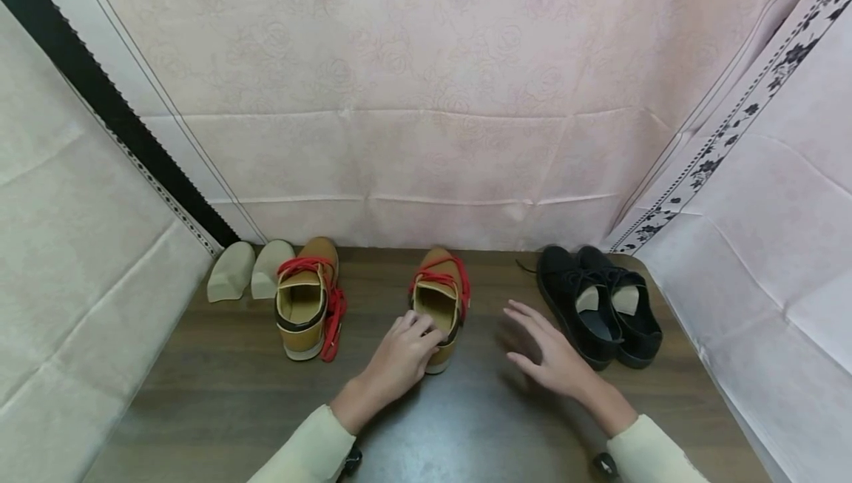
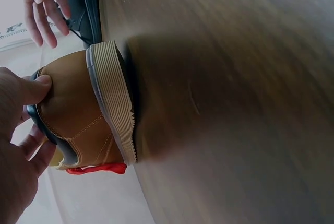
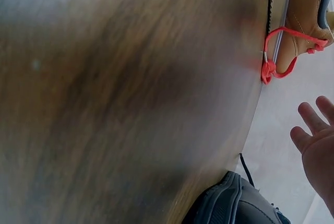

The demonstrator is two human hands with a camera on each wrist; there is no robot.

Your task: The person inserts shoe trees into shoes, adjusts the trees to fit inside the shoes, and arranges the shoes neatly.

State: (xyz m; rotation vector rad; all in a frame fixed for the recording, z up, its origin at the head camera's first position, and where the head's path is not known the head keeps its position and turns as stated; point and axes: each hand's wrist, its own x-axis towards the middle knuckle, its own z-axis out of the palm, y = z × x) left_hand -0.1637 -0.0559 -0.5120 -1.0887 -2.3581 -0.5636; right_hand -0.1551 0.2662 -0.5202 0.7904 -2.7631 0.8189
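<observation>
A tan lace-up shoe with red laces stands near the middle of the floor, toe toward the back wall. My left hand pinches its heel collar. The left wrist view shows the thumb outside the heel and fingers at the opening. Whether the heel is slightly raised, I cannot tell. My right hand, fingers spread and holding nothing, hovers between that shoe and a pair of black lace-up shoes. The matching tan shoe stands at left, its red lace trailing beside it.
Two pale, rounded inserts stand beside the left tan shoe. Pale pieces also sit inside the black shoes. Patterned, creased sheets cover the back wall and both sides. The floor is brown wood-look.
</observation>
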